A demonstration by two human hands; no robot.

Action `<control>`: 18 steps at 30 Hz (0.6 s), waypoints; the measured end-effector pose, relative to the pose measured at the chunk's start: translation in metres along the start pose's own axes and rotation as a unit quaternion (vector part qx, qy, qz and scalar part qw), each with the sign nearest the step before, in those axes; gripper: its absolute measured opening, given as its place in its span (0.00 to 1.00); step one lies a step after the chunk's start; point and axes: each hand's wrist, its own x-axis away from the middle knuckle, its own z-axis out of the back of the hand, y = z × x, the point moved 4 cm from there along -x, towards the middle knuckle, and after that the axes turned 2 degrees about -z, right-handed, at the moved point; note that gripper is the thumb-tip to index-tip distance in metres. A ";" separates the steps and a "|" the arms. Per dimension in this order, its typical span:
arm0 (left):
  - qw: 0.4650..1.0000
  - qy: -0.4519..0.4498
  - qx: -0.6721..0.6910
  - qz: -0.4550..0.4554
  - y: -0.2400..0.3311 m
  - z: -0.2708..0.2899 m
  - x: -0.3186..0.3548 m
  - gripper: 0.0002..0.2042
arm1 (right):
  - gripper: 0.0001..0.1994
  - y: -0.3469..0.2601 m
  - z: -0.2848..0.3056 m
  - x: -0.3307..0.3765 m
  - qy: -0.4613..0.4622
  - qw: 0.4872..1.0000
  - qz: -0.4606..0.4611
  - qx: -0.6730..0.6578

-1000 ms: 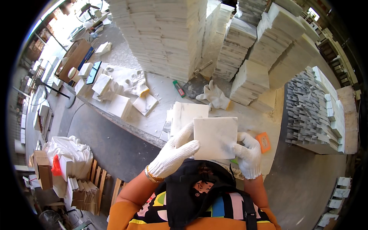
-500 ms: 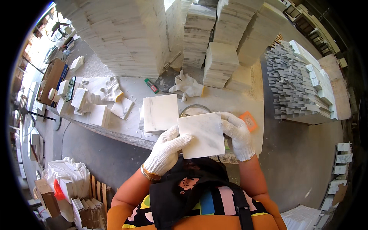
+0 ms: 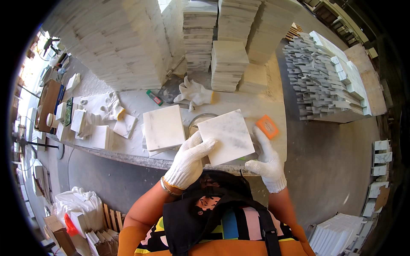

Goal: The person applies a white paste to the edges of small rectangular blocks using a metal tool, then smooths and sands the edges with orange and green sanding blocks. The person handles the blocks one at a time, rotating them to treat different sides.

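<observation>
A square white marble tile [image 3: 230, 138] with grey veining is held over the table's front edge. My gloved left hand [image 3: 187, 163] grips its left side, thumb lying on the upper face. Just off the tile's right edge, my gloved right hand [image 3: 270, 164] is open, thumb and fingers apart. Its fingertips are close to an orange square pad [image 3: 267, 126] on the tabletop. Left of the held tile lies a short stack of similar tiles [image 3: 163, 128]. Behind the held tile, a round-rimmed object [image 3: 196, 121] is partly hidden.
Two loose white gloves, one at the middle [image 3: 193, 94] and one at the left [image 3: 112, 106], lie near a green tool [image 3: 154, 97]. Tall tile stacks [image 3: 115, 47] line the table's back. More tiles [image 3: 102, 137] sit at left. A pallet of stone pieces [image 3: 316, 81] stands right.
My right hand has released the tile's right edge and spread its fingers. In my left hand, the tile has turned slightly counterclockwise. The whole view has shifted a little.
</observation>
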 end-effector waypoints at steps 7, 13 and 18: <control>1.000 -0.012 0.007 0.025 -0.007 0.001 -0.007 0.28 | 0.59 0.021 -0.021 -0.008 0.051 0.997 0.047 -0.026; 0.999 -0.014 0.018 0.032 -0.007 0.005 -0.005 0.31 | 0.39 0.019 -0.033 -0.012 0.024 0.994 -0.041 -0.097; 0.998 -0.040 0.004 0.052 -0.012 0.007 -0.001 0.29 | 0.29 0.021 -0.023 -0.011 0.087 0.987 -0.062 -0.117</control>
